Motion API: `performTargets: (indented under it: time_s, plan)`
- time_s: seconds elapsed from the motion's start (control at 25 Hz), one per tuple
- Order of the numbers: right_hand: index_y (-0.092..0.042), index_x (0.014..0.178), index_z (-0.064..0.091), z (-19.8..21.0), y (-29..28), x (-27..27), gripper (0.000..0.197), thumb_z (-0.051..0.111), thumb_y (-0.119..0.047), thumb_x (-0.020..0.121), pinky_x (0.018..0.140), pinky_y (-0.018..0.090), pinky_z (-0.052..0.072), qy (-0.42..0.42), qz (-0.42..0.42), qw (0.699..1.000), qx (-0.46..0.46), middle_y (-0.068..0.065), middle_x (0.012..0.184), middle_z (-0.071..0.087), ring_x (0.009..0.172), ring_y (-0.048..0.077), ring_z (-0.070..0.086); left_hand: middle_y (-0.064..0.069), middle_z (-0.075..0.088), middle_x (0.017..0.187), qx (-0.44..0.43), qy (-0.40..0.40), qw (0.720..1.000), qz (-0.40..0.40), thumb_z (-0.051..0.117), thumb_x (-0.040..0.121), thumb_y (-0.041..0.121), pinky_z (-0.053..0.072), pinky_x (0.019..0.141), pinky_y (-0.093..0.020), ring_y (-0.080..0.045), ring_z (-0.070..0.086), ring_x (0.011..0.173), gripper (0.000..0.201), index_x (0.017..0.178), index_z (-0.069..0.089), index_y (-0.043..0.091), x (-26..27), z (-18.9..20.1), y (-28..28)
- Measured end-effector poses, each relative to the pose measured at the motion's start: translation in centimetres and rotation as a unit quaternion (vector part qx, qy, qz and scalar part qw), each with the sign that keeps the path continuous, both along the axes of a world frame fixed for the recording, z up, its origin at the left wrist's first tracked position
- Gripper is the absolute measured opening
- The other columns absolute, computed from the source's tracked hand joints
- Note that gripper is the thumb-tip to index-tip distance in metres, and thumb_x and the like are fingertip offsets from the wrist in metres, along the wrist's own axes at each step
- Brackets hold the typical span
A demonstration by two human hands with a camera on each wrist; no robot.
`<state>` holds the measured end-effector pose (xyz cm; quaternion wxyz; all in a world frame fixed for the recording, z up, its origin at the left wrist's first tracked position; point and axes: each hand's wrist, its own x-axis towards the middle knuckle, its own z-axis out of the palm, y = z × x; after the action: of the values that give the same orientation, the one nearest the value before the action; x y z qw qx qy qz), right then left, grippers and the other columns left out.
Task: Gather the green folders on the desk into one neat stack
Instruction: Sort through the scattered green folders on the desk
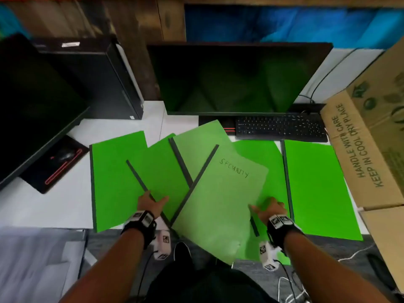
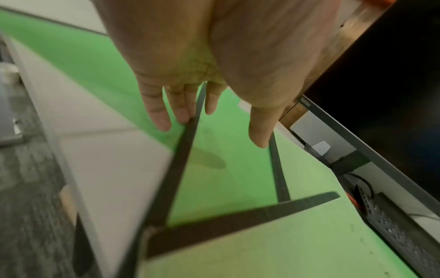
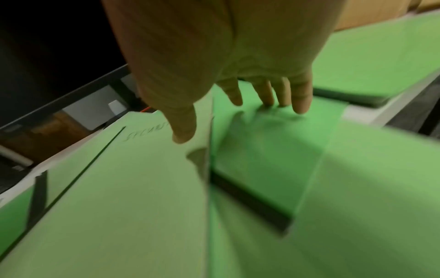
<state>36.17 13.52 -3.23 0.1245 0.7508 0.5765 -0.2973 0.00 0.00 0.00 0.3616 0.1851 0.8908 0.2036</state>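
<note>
Several green folders with dark spines lie fanned over the white desk (image 1: 43, 206). The top one, a pale folder marked SECURITY (image 1: 220, 200), overhangs the front edge. A bright folder (image 1: 113, 184) lies at the left, and another (image 1: 319, 189) lies apart at the right. My left hand (image 1: 150, 202) hovers with straight fingers over the dark spine (image 2: 188, 143) of a middle folder (image 1: 161, 171). My right hand (image 1: 267, 207) has its fingers (image 3: 269, 96) straight on the folder (image 1: 269, 167) beneath the SECURITY one, its thumb over that folder's right edge. Neither hand grips anything.
Two dark monitors (image 1: 236, 77) (image 1: 32, 106), a black computer tower (image 1: 94, 77) and a keyboard (image 1: 279, 127) stand behind the folders. A cardboard box (image 1: 369, 136) crowds the right side. A black mouse pad with a mouse (image 1: 59, 162) lies at the left.
</note>
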Motion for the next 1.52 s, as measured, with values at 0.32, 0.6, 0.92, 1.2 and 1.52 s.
performTargets:
  time_s: [0.32,0.6,0.92,1.2,1.52]
  plan:
    - [-0.014,0.136,0.037,-0.8,1.2,-7.1,0.099,0.070,-0.067,0.059,0.104,0.047,0.040,0.028,0.011,0.999,0.024,0.017,0.141,0.043,0.129,0.038,0.041,-0.012,0.013,0.164,-0.024,-0.052,0.998,-0.025,0.079,0.073,0.044,0.024,0.118,-0.045,-0.031,0.018,0.149,0.113,0.156,0.009,0.011,6.1,-1.6,5.0]
    - [-0.016,0.147,0.028,-0.7,3.1,-7.6,0.106,0.087,-0.034,0.061,0.108,0.044,0.040,0.282,-0.163,0.945,0.032,0.009,0.148,0.043,0.132,0.032,0.047,-0.014,0.045,0.150,-0.041,-0.168,0.984,0.050,0.082,0.063,0.053,0.041,0.106,-0.047,-0.037,0.048,0.131,0.112,0.151,0.027,0.011,5.8,-0.4,8.3]
    - [-0.010,0.127,0.049,-0.4,4.1,-7.5,0.074,0.085,-0.025,0.065,0.102,0.041,0.046,0.260,-0.151,0.953,-0.025,0.010,0.130,0.062,0.116,0.030,0.061,-0.015,0.058,0.136,-0.115,-0.213,0.970,0.004,0.070,0.052,0.077,0.051,0.094,-0.051,-0.038,0.059,0.106,0.107,0.139,0.051,0.018,4.5,-0.7,9.8]
    - [-0.009,0.135,0.043,-0.9,5.6,-7.6,0.076,0.080,-0.015,0.069,0.104,0.036,0.043,0.221,-0.092,0.971,-0.014,0.009,0.132,0.059,0.121,0.028,0.057,-0.012,0.063,0.130,-0.028,-0.174,0.983,-0.054,0.068,0.076,0.060,0.046,0.084,-0.032,-0.029,0.059,0.102,0.071,0.128,0.061,0.013,4.3,0.4,12.3]
    - [-0.018,0.148,0.022,-1.8,6.4,-7.3,0.089,0.071,-0.022,0.074,0.100,0.033,0.041,0.206,-0.094,0.970,-0.082,0.006,0.139,0.048,0.125,0.028,0.051,-0.010,0.040,0.154,-0.035,-0.238,0.969,-0.058,0.060,0.080,0.064,0.037,0.103,-0.040,-0.033,0.043,0.136,0.084,0.148,0.039,0.019,3.6,-0.2,14.0]
